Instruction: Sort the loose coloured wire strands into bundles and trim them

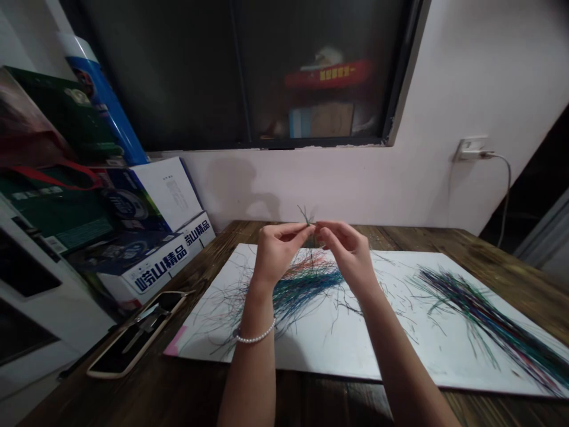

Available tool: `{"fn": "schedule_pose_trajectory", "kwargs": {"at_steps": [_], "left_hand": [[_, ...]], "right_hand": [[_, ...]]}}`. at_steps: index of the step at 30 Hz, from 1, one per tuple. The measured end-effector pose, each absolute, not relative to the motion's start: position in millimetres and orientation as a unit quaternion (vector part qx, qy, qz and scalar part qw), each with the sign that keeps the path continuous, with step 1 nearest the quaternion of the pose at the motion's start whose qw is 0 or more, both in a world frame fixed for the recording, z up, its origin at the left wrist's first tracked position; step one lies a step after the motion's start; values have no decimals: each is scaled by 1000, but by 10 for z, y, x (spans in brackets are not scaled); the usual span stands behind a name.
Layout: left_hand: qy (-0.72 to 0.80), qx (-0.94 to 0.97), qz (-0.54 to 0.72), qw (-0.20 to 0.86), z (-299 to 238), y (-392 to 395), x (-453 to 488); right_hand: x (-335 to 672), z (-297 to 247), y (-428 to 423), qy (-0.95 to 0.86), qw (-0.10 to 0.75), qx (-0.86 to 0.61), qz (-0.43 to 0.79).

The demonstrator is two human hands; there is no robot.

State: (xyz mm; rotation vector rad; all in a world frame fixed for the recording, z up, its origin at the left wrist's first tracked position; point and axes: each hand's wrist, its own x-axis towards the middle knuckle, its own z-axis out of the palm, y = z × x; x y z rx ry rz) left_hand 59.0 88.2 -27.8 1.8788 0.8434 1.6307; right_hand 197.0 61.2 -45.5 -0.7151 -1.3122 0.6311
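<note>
Both hands are raised over a white board [347, 350], their fingertips meeting in front of me. My left hand [281, 246], with a beaded bracelet [255, 339] at the wrist, pinches a few thin green strands [306, 216] whose ends poke up above the fingers. My right hand [349, 246] is closed in a pinch against the same strands, its grip partly hidden. Under the hands lies a loose pile of thin blue, green and reddish strands [291, 293]. What the strands are made of I cannot tell.
A thicker bundle of dark coloured strands [484, 314] lies on the board's right side, with short bits scattered nearby. A phone-like tray holding metal tools [142, 332] sits left on the wooden table [200, 388]. Boxes [155, 261] stand beyond it; a wall socket [472, 148] is at right.
</note>
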Motion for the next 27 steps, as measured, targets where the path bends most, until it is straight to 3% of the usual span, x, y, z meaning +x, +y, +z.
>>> {"fn": "schedule_pose_trajectory", "kwargs": {"at_steps": [6, 20, 27], "left_hand": [[324, 639, 660, 227, -236, 878, 546], [326, 551, 762, 100, -21, 583, 430], [324, 458, 827, -31, 156, 266, 404]], "right_hand": [[1833, -664, 767, -690, 536, -344, 345], [1356, -993, 838, -718, 517, -350, 306], [1220, -1094, 806, -757, 492, -350, 251]]}}
